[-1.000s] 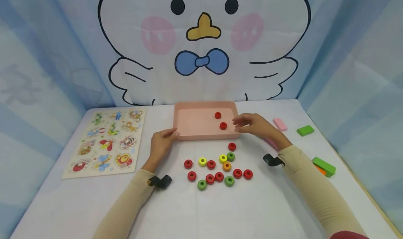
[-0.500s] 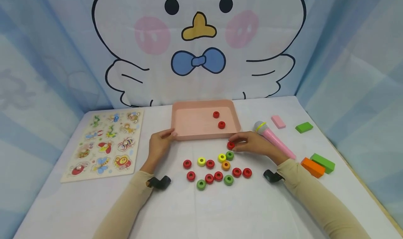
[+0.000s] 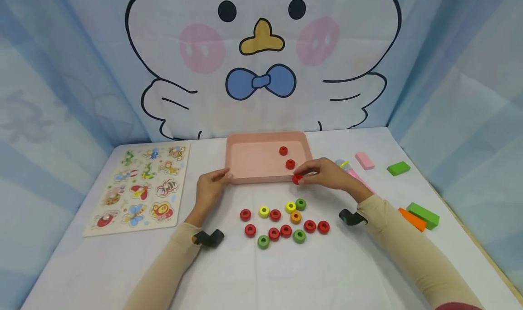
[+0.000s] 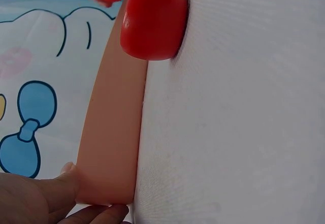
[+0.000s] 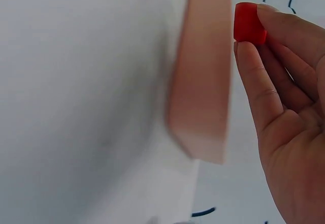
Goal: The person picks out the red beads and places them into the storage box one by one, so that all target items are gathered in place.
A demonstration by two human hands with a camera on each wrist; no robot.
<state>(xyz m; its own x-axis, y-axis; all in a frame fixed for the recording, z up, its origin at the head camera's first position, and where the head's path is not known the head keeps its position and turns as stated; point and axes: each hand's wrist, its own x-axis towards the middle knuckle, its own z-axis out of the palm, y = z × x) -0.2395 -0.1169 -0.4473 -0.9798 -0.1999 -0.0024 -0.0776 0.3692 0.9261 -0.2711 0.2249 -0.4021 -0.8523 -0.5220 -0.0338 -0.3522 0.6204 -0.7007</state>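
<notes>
My left hand (image 3: 210,189) grips the front left corner of a pink tray (image 3: 254,159), thumb against its rim and fingers at the corner in the left wrist view. Between thumb and fingers my right hand (image 3: 328,174) pinches a red bead (image 5: 249,23), just above the tray's front right rim. Two red beads, a back one (image 3: 283,150) and a front one (image 3: 290,164), lie inside the tray. Loose beads in red (image 3: 275,215), yellow (image 3: 263,211), green (image 3: 299,236) and orange (image 3: 295,217) are scattered on the table in front of it.
A puzzle board (image 3: 140,189) with insect pictures lies at the left. On the right are a pink toy microphone (image 3: 356,176), partly behind my right arm, a pink block (image 3: 364,160), green blocks (image 3: 398,168) and an orange block (image 3: 412,219). A printed curtain (image 3: 261,110) hangs behind.
My right hand moved from the tray's right side down to a red bead on the table, took hold of it and lifted it to the tray's front rim. The left hand stayed at the corner.
</notes>
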